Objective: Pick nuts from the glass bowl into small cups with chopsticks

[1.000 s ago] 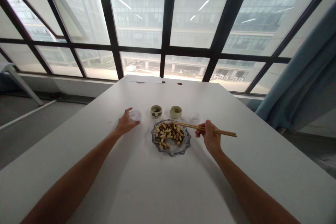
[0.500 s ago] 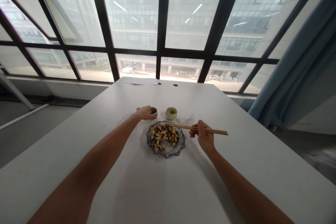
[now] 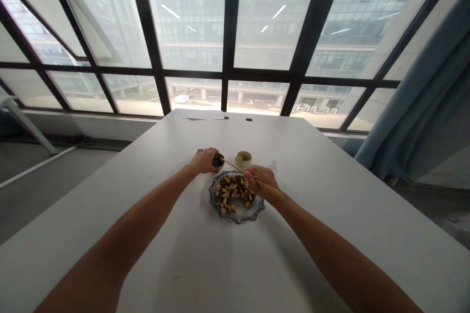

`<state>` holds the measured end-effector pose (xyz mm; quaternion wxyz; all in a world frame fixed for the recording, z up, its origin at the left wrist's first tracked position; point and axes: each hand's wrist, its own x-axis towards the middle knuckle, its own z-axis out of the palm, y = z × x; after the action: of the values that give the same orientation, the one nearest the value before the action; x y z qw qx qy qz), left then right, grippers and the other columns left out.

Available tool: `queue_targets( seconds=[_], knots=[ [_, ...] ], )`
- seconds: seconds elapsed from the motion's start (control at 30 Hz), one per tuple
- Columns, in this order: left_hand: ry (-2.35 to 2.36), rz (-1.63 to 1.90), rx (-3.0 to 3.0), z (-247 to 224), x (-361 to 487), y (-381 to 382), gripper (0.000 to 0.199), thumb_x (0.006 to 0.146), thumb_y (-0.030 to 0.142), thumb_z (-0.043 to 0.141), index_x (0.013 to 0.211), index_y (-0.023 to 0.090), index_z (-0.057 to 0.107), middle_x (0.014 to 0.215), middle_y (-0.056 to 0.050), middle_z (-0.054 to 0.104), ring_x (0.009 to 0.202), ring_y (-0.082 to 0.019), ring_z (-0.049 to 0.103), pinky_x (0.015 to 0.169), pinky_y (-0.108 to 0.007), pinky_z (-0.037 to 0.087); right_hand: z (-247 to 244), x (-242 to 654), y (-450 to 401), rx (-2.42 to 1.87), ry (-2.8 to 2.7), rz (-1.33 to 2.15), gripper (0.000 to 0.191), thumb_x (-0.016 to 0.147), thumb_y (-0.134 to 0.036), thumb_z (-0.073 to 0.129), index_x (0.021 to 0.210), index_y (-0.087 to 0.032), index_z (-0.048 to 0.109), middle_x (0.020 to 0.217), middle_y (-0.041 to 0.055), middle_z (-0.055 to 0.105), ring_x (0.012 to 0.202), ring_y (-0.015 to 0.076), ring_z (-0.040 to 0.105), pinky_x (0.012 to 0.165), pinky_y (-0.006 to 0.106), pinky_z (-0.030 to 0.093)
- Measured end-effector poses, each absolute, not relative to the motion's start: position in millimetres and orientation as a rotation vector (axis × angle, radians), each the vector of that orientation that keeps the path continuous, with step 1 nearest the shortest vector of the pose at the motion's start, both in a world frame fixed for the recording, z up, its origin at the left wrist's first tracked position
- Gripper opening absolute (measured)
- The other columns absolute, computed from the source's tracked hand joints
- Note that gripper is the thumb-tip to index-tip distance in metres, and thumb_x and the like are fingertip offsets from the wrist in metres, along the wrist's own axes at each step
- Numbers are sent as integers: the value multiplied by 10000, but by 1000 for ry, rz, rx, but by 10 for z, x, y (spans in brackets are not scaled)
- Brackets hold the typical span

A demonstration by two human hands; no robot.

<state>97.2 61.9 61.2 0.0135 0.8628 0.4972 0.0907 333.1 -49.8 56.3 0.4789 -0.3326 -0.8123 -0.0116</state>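
Observation:
My left hand (image 3: 204, 160) is closed around a small cup (image 3: 219, 167) tilted toward me, with dark contents showing inside. In my right hand (image 3: 263, 179) is a pair of wooden chopsticks (image 3: 234, 166), their tips at the mouth of that cup. Just beyond my right hand stands a second small pale green cup (image 3: 244, 159), upright. Below both hands, a scalloped glass plate (image 3: 240, 217) carries peanuts in shells (image 3: 225, 200) and dark seeds, with a bare patch near its middle. My right fingers cover part of the plate's right side.
The white table (image 3: 205, 264) stretches toward the window (image 3: 262, 14). Papers (image 3: 196, 114) lie at its far edge, beside two round holes. A blue curtain (image 3: 422, 83) hangs on the right. A clear, faint object behind my right hand is mostly hidden.
My right hand has moved left with the chopsticks, whose tips went from the plate to the left cup. My left hand has tipped that cup toward me.

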Motion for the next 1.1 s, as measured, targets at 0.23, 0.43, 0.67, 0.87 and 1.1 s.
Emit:
queue_targets(
  seconds=[0.23,0.43,0.67,0.87,1.1],
  knots=[
    [1578,225,2641,613,937,621,756,653,516,729,1315,231,501,1292,-101,619,1203,-293,577,1040,-436,387,684,3135,-161,-971,-1791,408,450,928,-590,510,751,-197,638,634,34,654,570,157,600,558,279,490],
    [1658,109,2511,609,908,756,821,694,616,679,1379,220,460,1374,-136,583,1274,-320,537,1056,-445,373,934,3484,-568,-1115,-1460,752,602,816,-754,519,650,-182,612,470,14,597,354,116,511,351,230,414],
    [1688,224,2556,639,816,619,808,788,648,585,1417,168,427,1431,-181,529,1330,-331,484,1109,-474,302,929,3515,-957,-1266,-1606,1099,640,737,-787,576,594,-164,609,418,16,594,301,105,510,301,194,400],
    [1772,743,2579,543,499,159,607,868,608,524,1299,181,555,1346,-142,603,1264,-309,528,1113,-458,293,758,3530,-840,-1186,-1464,859,618,721,-783,601,596,-178,608,437,16,611,329,124,541,318,216,438],
    [1855,1041,2487,304,277,-120,541,845,581,586,1256,230,549,1379,-111,573,1311,-299,485,1134,-457,288,673,3629,-845,-1133,-1301,723,593,791,-742,576,650,-169,634,467,32,627,353,129,563,341,222,457]
  ],
)
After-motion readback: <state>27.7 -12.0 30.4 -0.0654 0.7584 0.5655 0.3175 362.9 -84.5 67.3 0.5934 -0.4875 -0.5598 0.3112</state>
